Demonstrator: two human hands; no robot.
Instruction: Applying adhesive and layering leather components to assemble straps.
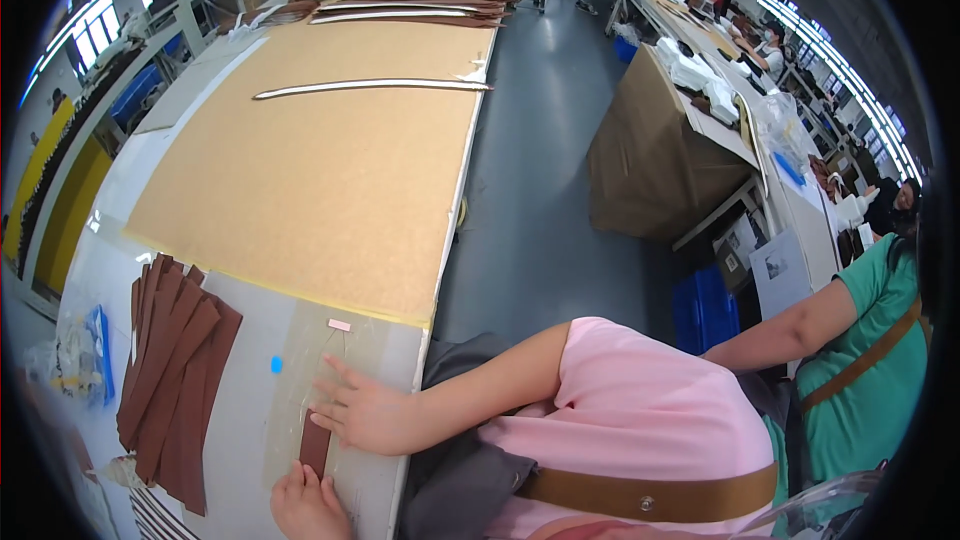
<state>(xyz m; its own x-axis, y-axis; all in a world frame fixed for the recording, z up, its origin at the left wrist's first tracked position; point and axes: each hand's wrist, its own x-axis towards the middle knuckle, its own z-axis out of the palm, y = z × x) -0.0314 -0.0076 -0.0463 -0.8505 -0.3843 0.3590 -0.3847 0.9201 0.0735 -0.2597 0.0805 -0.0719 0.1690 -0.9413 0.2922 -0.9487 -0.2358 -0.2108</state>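
Note:
A short dark-brown strip point(315, 443) lies on a translucent template sheet point(283, 430) on the table. The fingers of my left hand point(311, 507) close around its lower end. Over its upper end my right hand point(372, 410) rests palm down, fingers spread, and partly covers it. Above that hand, a small pink tab point(340, 325) sits on the sheet, with thin lines drawn below it. To the left lies a fanned pile of long brown strips point(182, 370). A small blue patch point(277, 365) is beside the sheet.
A tan board point(310, 160) covers the table beyond, with a long pale strip point(370, 88) and a brown stack point(415, 8) on it. A clear bag with blue point(100, 355) sits at the left. Close on my right is a co-worker in green point(865, 350).

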